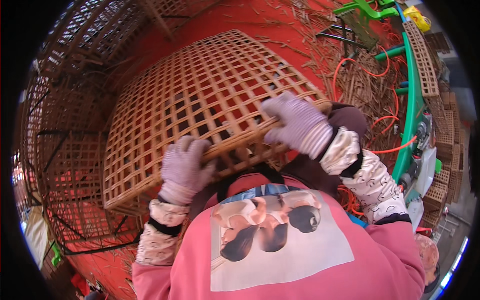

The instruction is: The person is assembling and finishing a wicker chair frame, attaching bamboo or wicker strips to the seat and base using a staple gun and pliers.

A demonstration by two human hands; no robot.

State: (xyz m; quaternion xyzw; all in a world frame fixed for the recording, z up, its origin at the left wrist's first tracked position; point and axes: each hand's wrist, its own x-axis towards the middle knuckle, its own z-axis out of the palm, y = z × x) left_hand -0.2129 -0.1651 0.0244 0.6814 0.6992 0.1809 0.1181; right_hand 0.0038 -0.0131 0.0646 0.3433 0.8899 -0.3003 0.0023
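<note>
A large brown open-weave wicker basket lies tilted across my lap, its broad lattice face turned up. My left hand, in a pale lilac knitted glove, grips the near rim left of the middle, with the fingers over the edge and the thumb toward me. Farther right on the same rim, my right hand wears a matching glove and is closed round the edge near the right corner. Both fingertips are partly hidden by the weave. Through the lattice gaps, the red floor and dark shapes show.
Dark lattice pieces on black metal frames stand at the left. Cut strips litter the red floor. An orange hose coils at the right beside a green rail; a green plastic seat is at the far right.
</note>
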